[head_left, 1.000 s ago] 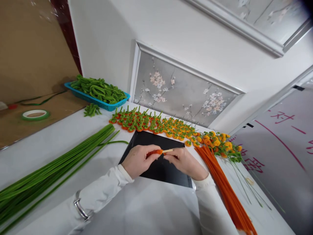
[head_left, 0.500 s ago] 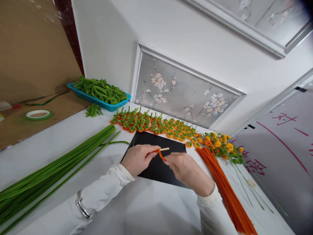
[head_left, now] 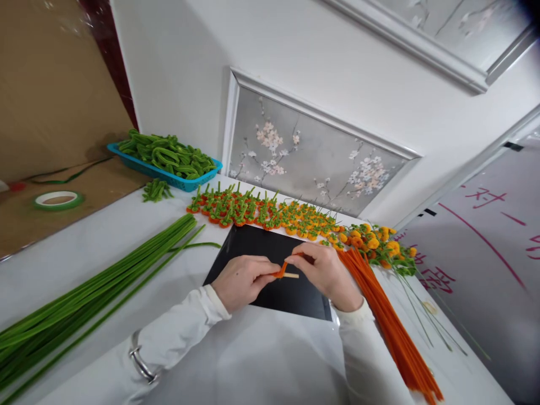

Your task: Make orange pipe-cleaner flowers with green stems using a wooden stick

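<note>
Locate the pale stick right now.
In the head view, the pale stick is below and right of centre, over the black mat, jutting from the left hand beside the orange strip that the right hand pinches.

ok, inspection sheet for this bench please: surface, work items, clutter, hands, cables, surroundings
Surface: white table, black mat under the hands.
Work items: orange strip, pale stick.
Clutter: green bundle at left, orange bundle at right, blue tray of green pieces, tape roll.
Hands: left hand pinches the strip where the stick pokes out; right hand grips the strip too.
Cables: nothing seen.
Surroundings: framed blossom picture behind, board with red writing at right.
</note>
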Tool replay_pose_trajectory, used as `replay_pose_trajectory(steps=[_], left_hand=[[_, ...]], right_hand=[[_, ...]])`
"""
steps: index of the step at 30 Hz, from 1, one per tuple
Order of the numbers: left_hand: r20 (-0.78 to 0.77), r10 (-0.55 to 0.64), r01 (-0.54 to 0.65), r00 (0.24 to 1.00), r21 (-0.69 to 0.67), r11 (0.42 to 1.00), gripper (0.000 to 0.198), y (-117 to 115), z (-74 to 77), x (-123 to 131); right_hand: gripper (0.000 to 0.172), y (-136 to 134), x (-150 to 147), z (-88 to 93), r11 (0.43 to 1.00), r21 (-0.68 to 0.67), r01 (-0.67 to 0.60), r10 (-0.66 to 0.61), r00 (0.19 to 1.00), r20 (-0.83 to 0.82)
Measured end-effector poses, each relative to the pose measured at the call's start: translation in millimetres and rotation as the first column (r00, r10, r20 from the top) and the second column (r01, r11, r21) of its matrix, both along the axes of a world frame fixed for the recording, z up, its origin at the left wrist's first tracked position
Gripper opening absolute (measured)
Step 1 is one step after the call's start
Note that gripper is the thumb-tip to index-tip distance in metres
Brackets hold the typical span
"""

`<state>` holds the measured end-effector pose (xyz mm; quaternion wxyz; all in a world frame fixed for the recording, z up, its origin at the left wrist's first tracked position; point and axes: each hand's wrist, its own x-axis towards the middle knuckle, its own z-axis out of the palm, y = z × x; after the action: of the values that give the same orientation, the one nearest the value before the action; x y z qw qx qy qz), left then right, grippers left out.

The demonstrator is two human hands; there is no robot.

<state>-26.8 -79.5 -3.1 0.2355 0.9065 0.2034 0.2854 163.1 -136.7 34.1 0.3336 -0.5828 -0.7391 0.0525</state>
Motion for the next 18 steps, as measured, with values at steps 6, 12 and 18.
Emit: replay_pose_trajectory(steps=[6, 12, 18], left_hand=[[0.095, -0.004, 0.017, 0.995, -0.14, 0.99, 0.022, -5.7, 4.3, 2.1], [0.188, 0.152, -0.09, 0.97, -0.303, 0.949, 0.025, -3.1, 2.3, 2.5], [0.21, 0.236, -0.171, 0.949, -0.286, 0.943, 0.027, 2.3, -0.3, 0.5]], right_hand=[[0.024, 2.3, 7.8, -5.9, 0.984, -0.157, -0.086, 0.09, 0.996, 0.017], [0.025, -2.2, 6.1, -9.6, 0.944, -0.277, -0.177, 0.201, 0.978, 0.059], [0.023, -12.0, -3.0, -0.4, 0.942, -0.273, -0.194, 0.236, 0.963, 0.132]])
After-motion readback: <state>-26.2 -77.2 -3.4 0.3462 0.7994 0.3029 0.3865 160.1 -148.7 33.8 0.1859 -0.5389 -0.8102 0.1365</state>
